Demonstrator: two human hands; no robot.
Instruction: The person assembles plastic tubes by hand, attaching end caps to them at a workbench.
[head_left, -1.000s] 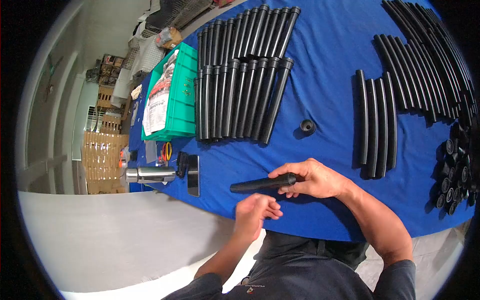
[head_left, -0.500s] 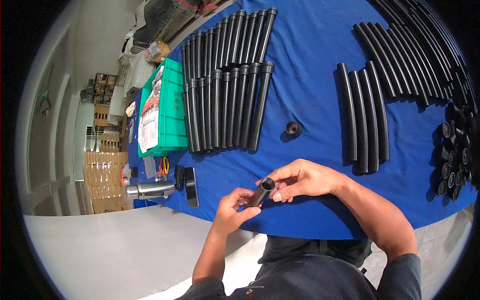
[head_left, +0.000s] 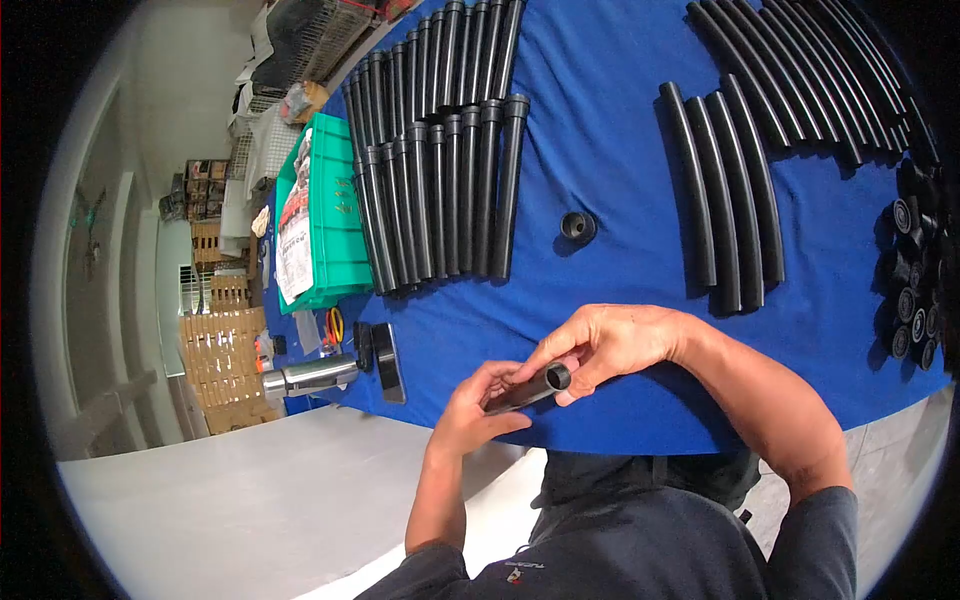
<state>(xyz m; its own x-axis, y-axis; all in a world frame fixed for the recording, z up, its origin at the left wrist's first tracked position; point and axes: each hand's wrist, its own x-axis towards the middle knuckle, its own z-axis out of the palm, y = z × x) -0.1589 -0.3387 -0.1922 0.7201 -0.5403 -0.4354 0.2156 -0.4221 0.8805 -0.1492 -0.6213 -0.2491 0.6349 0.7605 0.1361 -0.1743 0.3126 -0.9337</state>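
My left hand (head_left: 478, 405) is closed round a short black tube (head_left: 525, 391) near the table's front edge. The tube lies tilted, its open end pointing to the right and up toward the camera. Around that open end my right hand (head_left: 590, 350) has its thumb and fingers closed on the tube. A single round black cap (head_left: 577, 228) rests on the blue cloth (head_left: 610, 130) beyond my hands, its hollow side partly visible.
Capped black tubes (head_left: 460, 200) lie in two rows at the left, beside a green crate (head_left: 340, 215). Uncapped tubes (head_left: 740, 200) and piled caps (head_left: 918, 325) are at the right. A phone (head_left: 386, 362) and metal flask (head_left: 315, 376) lie front left.
The tube has tipped over further to the right in my hands. My right hand has closed nearer its open end. The camera view has shifted slightly.
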